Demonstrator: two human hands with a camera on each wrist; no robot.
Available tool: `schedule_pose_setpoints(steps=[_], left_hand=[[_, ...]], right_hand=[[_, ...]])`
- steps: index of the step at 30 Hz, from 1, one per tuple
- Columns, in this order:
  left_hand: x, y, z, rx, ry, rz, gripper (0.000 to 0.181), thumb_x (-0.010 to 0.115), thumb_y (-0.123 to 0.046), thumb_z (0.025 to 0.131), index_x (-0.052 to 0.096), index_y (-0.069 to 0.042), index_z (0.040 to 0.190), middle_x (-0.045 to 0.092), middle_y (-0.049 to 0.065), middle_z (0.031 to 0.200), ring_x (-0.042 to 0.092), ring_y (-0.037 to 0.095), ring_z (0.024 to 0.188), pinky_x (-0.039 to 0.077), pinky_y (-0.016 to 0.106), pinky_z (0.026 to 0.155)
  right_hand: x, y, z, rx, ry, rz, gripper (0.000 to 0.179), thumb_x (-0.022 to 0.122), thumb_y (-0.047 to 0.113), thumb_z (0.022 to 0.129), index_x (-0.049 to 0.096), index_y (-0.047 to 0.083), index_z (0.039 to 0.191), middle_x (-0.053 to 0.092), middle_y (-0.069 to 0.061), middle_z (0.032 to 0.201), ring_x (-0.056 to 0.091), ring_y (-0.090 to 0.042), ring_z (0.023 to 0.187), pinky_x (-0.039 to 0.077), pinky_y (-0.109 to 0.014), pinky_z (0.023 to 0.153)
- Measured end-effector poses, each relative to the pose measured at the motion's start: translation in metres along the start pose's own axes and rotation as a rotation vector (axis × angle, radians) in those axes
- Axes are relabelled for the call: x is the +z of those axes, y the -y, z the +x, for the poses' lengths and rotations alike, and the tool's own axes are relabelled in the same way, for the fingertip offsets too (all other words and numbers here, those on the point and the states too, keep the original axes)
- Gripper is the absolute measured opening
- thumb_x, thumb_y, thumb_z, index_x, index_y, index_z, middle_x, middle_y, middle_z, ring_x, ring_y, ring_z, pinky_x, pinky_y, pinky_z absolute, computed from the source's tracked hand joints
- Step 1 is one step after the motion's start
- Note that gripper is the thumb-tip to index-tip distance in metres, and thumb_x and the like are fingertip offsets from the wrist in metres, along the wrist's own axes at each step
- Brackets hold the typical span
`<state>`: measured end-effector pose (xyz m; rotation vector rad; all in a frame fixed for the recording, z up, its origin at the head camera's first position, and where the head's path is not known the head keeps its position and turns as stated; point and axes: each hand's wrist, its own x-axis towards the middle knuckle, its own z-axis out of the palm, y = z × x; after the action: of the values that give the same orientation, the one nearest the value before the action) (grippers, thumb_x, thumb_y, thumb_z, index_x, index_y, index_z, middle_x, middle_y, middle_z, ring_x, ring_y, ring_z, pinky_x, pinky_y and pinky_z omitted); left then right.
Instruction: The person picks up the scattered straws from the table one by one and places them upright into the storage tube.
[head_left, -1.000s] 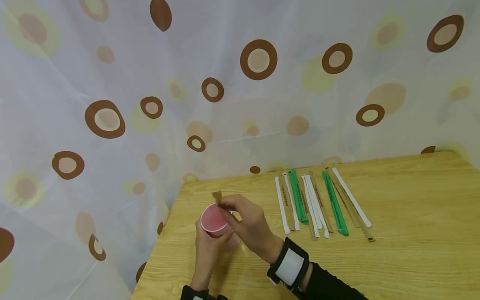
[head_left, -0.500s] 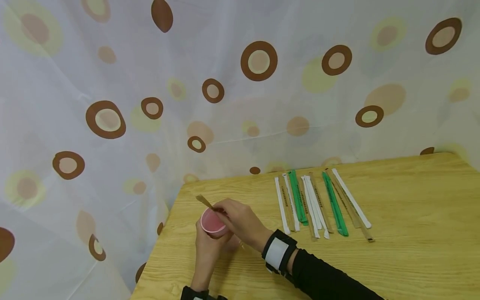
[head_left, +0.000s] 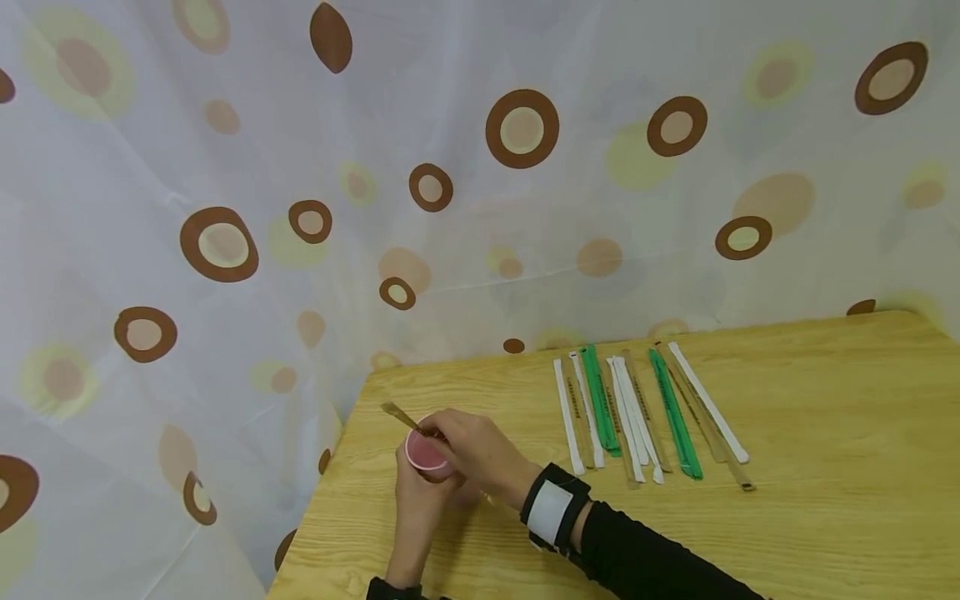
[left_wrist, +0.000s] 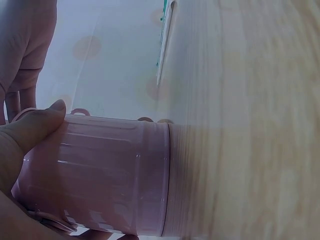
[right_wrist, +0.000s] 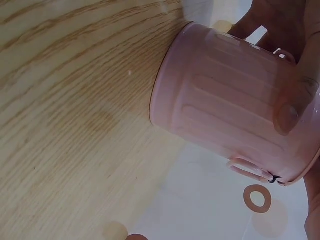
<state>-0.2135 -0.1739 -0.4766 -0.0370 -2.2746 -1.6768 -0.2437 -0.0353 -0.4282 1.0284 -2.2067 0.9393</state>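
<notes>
A pink ribbed bucket (head_left: 424, 455) with small side handles stands upright near the table's left side. My left hand (head_left: 422, 510) grips it; in the left wrist view its thumb lies along the bucket wall (left_wrist: 105, 170) near the rim. My right hand (head_left: 480, 454) is over the bucket's mouth and pinches a brown paper-wrapped straw (head_left: 400, 413). One flat end of that wrapper sticks out past the fingers toward the upper left; the remainder is hidden by the hand. The right wrist view shows the bucket's side (right_wrist: 225, 95) and one handle (right_wrist: 248, 170).
Several paper-wrapped straws lie roughly side by side at the back middle of the wooden table (head_left: 825, 450): white (head_left: 567, 417), green (head_left: 675, 414) and brown ones. A patterned curtain (head_left: 480, 208) hangs behind the table and along its left side.
The brown wrapped straw has tipped from nearly upright to slanting left over the bucket, as my right hand moved slightly left and down. My left hand keeps its grip on the bucket.
</notes>
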Motion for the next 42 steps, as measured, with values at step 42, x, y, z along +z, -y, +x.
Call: schedule_pose_setpoints(steps=[42], left_hand=[[0.005,0.000,0.000,-0.014,-0.019,0.002,0.095,0.094,-0.005,0.068,0.038,0.004,0.144,0.054,0.028,0.137,0.052,0.043,0.129,0.041,0.055,0.110]], right_hand=[[-0.053,-0.035,-0.059,0.267,-0.027,-0.016,0.029,0.071,-0.002,0.091,0.066,0.004,0.119,0.068,-0.008,0.116,0.064,-0.023,0.106,0.059,-0.034,0.083]])
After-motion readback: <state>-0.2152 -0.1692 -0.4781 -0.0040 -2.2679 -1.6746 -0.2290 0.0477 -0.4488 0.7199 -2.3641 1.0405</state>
